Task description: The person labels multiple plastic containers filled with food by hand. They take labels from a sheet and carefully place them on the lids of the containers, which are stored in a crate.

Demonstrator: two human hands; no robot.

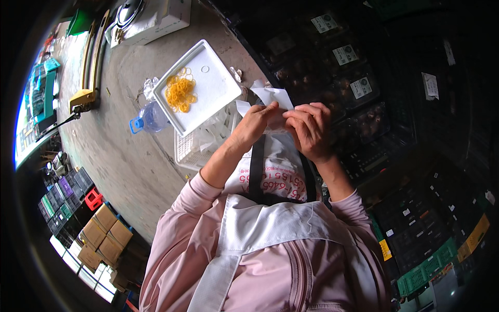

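In front of my chest, both hands are raised close together around a piece of white paper [274, 96] with bent corners. My left hand [252, 124] is closed, thumb and fingers pinching the paper's left side. My right hand [310, 130] is closed too, its curled fingertips meeting the paper's right lower edge. Something pale and see-through shows between the hands; I cannot make out what it is. Beyond my left hand, a white tray [217, 78] holds a heap of yellow rubber bands [180, 92].
Under the tray stands a white plastic basket [187, 151], beside a large clear bottle [152, 117] with a blue cap. On the right are dark crates with labelled clear packs [361, 88]. Cardboard boxes [106, 234] are stacked at left; a pallet jack [86, 96] stands farther off.
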